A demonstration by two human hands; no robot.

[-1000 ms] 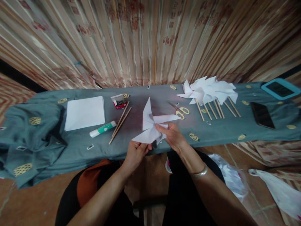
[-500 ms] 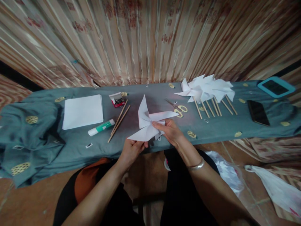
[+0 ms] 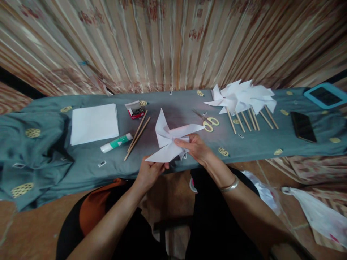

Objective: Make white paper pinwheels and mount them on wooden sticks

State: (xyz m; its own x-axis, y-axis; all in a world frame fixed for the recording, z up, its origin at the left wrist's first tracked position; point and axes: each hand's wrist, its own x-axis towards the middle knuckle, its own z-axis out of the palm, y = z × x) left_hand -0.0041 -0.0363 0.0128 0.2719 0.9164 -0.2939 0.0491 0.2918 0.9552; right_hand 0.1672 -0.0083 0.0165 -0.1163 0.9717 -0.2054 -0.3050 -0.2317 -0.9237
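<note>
A white paper pinwheel point(image 3: 166, 151) is held above the front of the table, its blades fanned out. My right hand point(image 3: 197, 148) is closed on it, thumb pressed near the centre. My left hand point(image 3: 152, 172) grips it from below at the lower left blade; some of those fingers are hidden under the paper. To the left lie two wooden sticks point(image 3: 137, 139), a green and white glue stick point(image 3: 116, 143) and an opened small red box point(image 3: 135, 111). Scissors with yellow handles point(image 3: 208, 122) rest beyond my right hand.
Several finished pinwheels on sticks point(image 3: 244, 97) overlap at the back right. A stack of white paper point(image 3: 94, 124) lies at the left. At the right are a dark phone point(image 3: 303, 126) and a blue-framed tablet point(image 3: 326, 95). A curtain point(image 3: 168, 47) hangs behind the table.
The view has shifted slightly, so the things on the table sit a little differently in the picture. Both hands keep their hold on the pinwheel, with hardly any movement.
</note>
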